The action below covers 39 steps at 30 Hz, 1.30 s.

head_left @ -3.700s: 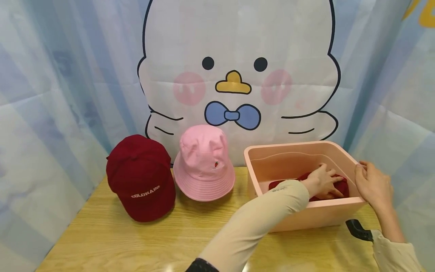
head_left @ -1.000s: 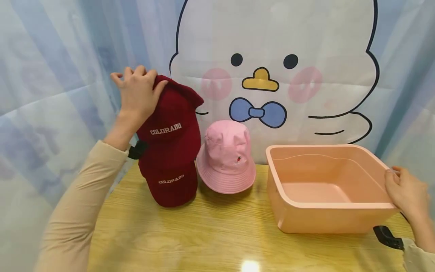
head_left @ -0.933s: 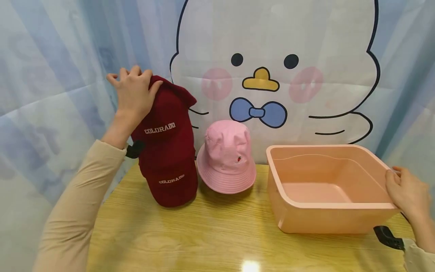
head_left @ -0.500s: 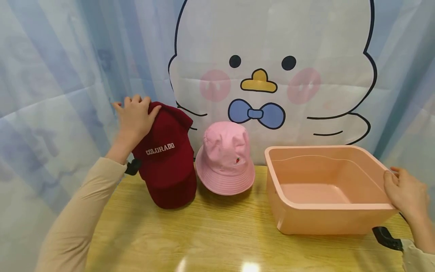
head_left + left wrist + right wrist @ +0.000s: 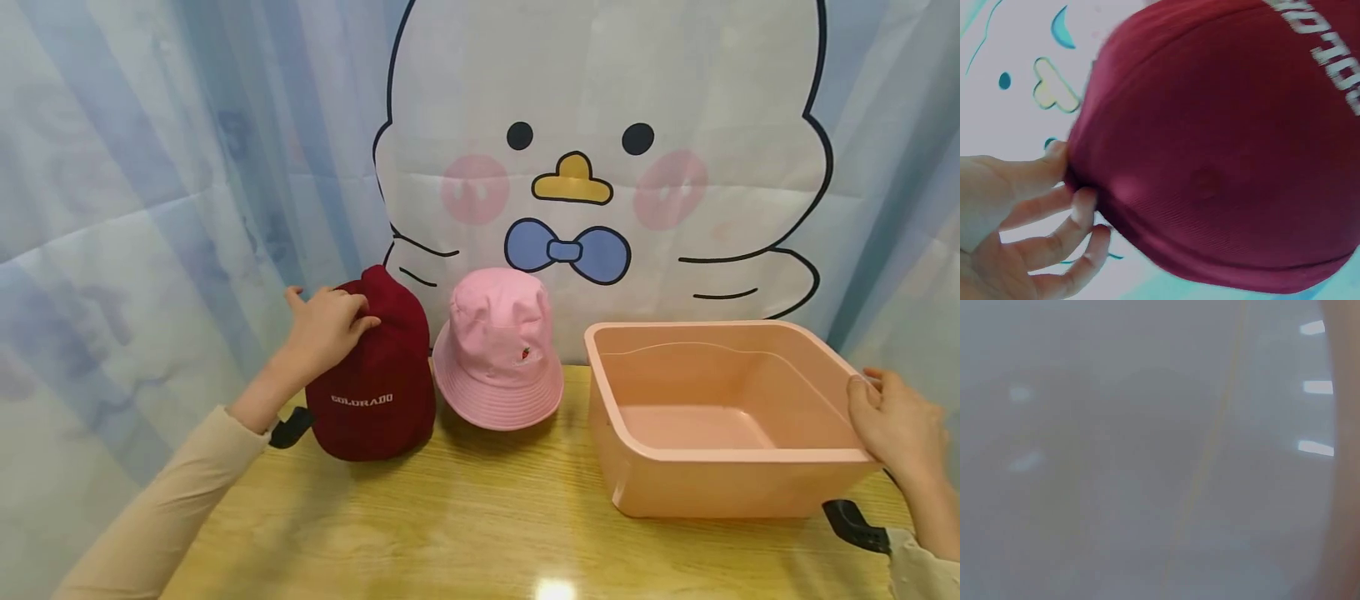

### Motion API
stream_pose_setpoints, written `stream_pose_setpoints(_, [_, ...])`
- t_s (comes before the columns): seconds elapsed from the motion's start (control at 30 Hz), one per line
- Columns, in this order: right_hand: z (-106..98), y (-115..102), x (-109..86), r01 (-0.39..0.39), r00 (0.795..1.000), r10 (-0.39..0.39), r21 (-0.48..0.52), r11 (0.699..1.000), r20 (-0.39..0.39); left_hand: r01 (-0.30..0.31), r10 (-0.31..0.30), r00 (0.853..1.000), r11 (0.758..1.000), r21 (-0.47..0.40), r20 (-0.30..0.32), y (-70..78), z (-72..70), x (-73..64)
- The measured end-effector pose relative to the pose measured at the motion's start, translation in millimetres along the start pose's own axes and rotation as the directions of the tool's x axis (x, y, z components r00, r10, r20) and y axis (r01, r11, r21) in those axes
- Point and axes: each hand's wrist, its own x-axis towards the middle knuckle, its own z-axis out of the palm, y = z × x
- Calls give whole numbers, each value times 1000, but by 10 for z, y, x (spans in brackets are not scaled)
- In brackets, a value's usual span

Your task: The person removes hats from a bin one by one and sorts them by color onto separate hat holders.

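Note:
A dark red baseball cap (image 5: 386,358) lettered "COLORADO" sits at the left, fitted over a second red cap that is now hidden beneath it. My left hand (image 5: 322,327) holds the top cap at its back edge. In the left wrist view, the thumb and fingers of that hand (image 5: 997,187) pinch the edge of the cap (image 5: 1222,150). A pink bucket hat (image 5: 498,358) with a small strawberry stands beside the caps. On the right, my right hand (image 5: 900,425) grips the right rim of a peach plastic bin (image 5: 735,455), which has nothing inside.
Everything stands on a wooden table (image 5: 465,525). Behind it hangs a curtain (image 5: 577,83) with a cartoon bird, and pale blue curtain panels close off both sides. The right wrist view is a grey blur with bright reflections.
The second cap came out of the bin and travelled left in my left hand. It has since come down over the first cap, hiding it. My right hand has stayed on the bin's rim.

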Motion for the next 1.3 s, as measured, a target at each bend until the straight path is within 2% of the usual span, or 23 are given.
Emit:
stream_pose_setpoints(0.13, [-11, -5, -8, -8, 1000, 8, -5, 1000, 2, 48, -48, 999, 999, -8, -2, -66, -135, 145])
stream_pose_setpoints(0.2, [-13, -11, -12, -14, 1000, 15, -6, 1000, 9, 91, -90, 995, 996, 24, -37, -126, -207, 249])
stream_pose_setpoints(0.27, [-12, -18, -15, -19, 1000, 19, -8, 1000, 16, 153, -148, 983, 988, 36, -110, -210, -252, 361])
stream_pose_setpoints(0.37, [-12, -27, -18, -22, 999, 22, -7, 1000, 27, 243, -236, 947, 970, 8, -217, -351, -259, 486])
stream_pose_setpoints(0.43, [-8, -31, -21, -18, 999, 18, -5, 1000, 30, 268, -260, 938, 963, 7, -229, -426, -213, 508])
stream_pose_setpoints(0.47, [-7, -31, -24, -15, 999, 15, -4, 1000, 32, 268, -260, 942, 963, 9, -214, -448, -175, 497])
stream_pose_setpoints(0.53, [-1, -28, -32, -13, 999, 13, -4, 1000, 35, 243, -235, 960, 970, 33, -151, -459, -78, 440])
stream_pose_setpoints(0.63, [12, -23, -46, -10, 999, 10, -4, 1000, 31, 161, -159, 986, 986, 45, -48, -402, 72, 291])
stream_pose_setpoints(0.7, [13, -14, -53, -12, 1000, 12, 0, 1000, 29, 95, -95, 995, 995, 35, -17, -337, 146, 181])
stream_pose_setpoints(0.77, [10, -8, -54, -5, 1000, 5, 5, 1000, 19, 33, -32, 999, 999, 38, -28, -274, 193, 92])
stream_pose_setpoints(0.87, [-12, 12, -46, -1, 1000, 1, 10, 1000, 9, -31, 39, 991, 998, 62, -125, -216, 221, 68])
stream_pose_setpoints(0.93, [-29, 20, -37, 1, 1000, -1, 11, 1000, -1, -39, 57, 975, 996, 85, -216, -213, 225, 142])
stream_pose_setpoints(1.03, [-47, 24, -24, -2, 1000, 2, 13, 1000, -9, 0, 38, 938, 994, 109, -345, -251, 225, 330])
stream_pose_setpoints(1.1, [-54, 18, -17, -6, 1000, 6, 12, 1000, -5, 38, 8, 916, 994, 107, -401, -295, 239, 445])
stream_pose_setpoints(1.13, [-54, 13, -18, -8, 1000, 8, 12, 1000, 0, 49, -2, 910, 993, 103, -414, -321, 254, 482])
stream_pose_setpoints(1.2, [-48, 4, -23, -6, 1000, 6, 11, 1000, 9, 40, 4, 909, 994, 97, -416, -369, 297, 501])
stream_pose_setpoints(1.23, [-46, -4, -26, -7, 1000, 7, 8, 1000, 15, 23, 15, 918, 996, 91, -397, -387, 321, 482])
stream_pose_setpoints(1.3, [-41, -13, -37, -2, 1000, 2, 4, 1000, 19, -16, 40, 949, 997, 80, -312, -393, 337, 403])
